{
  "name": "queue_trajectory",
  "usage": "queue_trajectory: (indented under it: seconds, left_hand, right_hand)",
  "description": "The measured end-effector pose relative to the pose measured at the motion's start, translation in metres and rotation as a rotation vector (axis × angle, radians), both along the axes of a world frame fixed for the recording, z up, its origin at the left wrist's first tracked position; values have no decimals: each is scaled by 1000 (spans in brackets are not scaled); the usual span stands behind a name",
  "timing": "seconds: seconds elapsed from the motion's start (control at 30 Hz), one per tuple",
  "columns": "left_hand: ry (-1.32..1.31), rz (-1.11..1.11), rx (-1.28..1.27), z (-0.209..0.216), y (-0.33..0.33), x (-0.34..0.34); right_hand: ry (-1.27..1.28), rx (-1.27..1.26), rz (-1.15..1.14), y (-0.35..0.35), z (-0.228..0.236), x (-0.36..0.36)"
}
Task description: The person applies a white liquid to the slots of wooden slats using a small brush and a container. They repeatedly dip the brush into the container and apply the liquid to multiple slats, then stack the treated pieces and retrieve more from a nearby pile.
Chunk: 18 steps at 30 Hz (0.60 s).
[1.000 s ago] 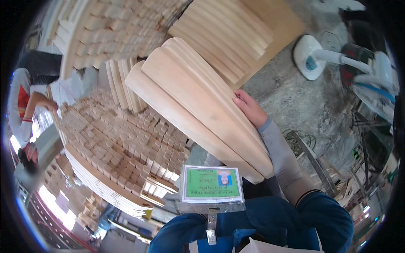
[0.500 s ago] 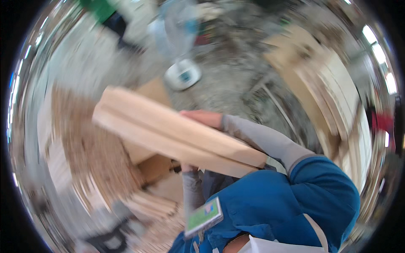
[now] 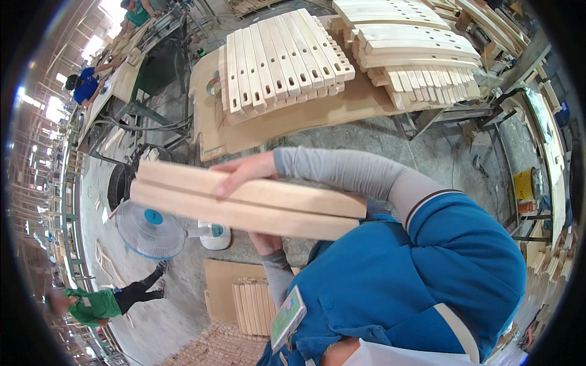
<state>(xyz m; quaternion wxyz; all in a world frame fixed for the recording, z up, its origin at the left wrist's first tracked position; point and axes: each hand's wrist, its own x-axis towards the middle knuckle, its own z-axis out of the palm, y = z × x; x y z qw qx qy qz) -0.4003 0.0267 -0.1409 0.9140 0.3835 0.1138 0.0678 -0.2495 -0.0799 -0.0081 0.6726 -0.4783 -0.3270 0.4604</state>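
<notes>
I carry a bundle of pale wooden pieces [image 3: 287, 210], at least two long lengths lying side by side, tilted across the front of my blue shirt. My right hand [image 3: 247, 171] comes over the far side, its fingers and thumb pressed on the upper piece. From beneath, my left hand [image 3: 267, 243] supports the near side; its fingertips are hidden behind the wood. The right end of the bundle rests close to or against my shirt.
Ahead, slotted wooden slats [image 3: 284, 61] lie stacked on a cardboard-covered table [image 3: 262, 131], with more stacks [image 3: 421, 46] to their right. A fan [image 3: 151, 229] stands at left. A person in green [image 3: 94, 308] is at lower left. More wood pieces [image 3: 255, 308] lie below.
My view has swung to the right: the fan now sits further left and the slat stacks lie ahead. The wooden pieces stay in both hands, and my right hand now shows more over the top.
</notes>
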Motion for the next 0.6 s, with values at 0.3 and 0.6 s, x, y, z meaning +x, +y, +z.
queue_trajectory:
  seconds: [0.3, 0.6]
  left_hand:
    - [6, 11, -17, 76, -97, 196]
    - [59, 14, -60, 119, -150, 297]
  right_hand:
    - [99, -97, 4, -80, 34, 240]
    - [212, -394, 19, -110, 17, 418]
